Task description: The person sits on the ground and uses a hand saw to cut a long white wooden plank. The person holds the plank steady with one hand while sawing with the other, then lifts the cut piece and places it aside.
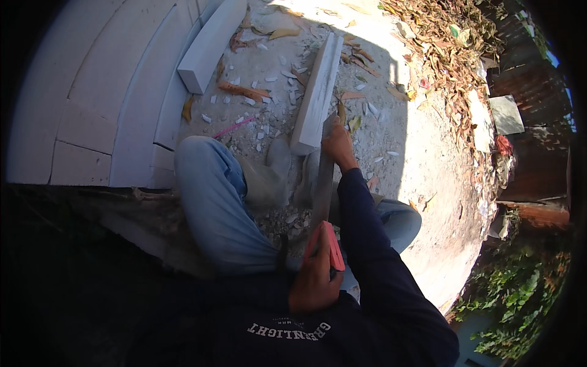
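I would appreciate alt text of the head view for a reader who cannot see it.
A person's left hand holds a saw by its red handle while the right hand grips the blade near its tip. A long pale block lies beyond on ground strewn with chips and dry leaves; stacked pale blocks stand left.

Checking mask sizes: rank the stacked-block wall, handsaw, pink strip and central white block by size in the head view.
1. Stacked-block wall
2. Central white block and handsaw: unsure, the saw is nearer the camera
3. Pink strip
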The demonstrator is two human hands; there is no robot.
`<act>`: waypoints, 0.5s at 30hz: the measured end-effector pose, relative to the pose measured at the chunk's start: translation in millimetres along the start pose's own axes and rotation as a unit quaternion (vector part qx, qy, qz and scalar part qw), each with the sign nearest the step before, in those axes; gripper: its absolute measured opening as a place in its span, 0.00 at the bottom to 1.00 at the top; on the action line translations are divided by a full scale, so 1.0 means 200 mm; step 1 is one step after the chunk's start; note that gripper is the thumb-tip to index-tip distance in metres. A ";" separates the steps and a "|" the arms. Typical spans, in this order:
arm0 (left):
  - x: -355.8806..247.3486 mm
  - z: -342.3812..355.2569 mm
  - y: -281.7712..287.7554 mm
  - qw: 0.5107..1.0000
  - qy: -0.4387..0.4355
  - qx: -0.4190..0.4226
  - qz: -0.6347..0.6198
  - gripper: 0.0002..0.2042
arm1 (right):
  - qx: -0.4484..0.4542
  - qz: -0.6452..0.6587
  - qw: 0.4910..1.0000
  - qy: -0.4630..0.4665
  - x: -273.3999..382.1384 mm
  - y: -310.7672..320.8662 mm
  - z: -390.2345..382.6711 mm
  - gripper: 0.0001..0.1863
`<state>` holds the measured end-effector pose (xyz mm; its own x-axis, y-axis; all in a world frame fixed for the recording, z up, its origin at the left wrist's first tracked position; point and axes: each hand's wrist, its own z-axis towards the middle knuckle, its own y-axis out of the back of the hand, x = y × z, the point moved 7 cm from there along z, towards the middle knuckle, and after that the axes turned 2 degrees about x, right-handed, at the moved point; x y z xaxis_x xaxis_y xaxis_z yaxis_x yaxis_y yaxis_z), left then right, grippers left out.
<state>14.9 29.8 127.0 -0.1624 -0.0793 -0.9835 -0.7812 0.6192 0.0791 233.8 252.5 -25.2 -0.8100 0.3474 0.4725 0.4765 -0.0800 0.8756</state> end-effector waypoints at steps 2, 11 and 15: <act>0.01 0.09 0.02 1.000 -0.017 -0.015 -0.007 0.41 | -0.014 0.031 0.999 -0.015 -0.01 0.09 0.15 0.37; 0.13 0.45 0.04 0.996 -0.071 -0.055 0.007 0.39 | -0.009 -0.025 1.000 0.015 -0.10 -0.03 0.53 0.31; 0.17 0.49 0.03 0.997 -0.057 -0.050 0.000 0.39 | -0.027 -0.028 0.999 0.027 -0.12 -0.09 0.53 0.28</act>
<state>62.9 107.5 77.2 -0.0971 0.0123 -0.9952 -0.8386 0.5375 0.0884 281.8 345.0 -63.7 -0.8532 0.3019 0.4253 0.4110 -0.1129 0.9046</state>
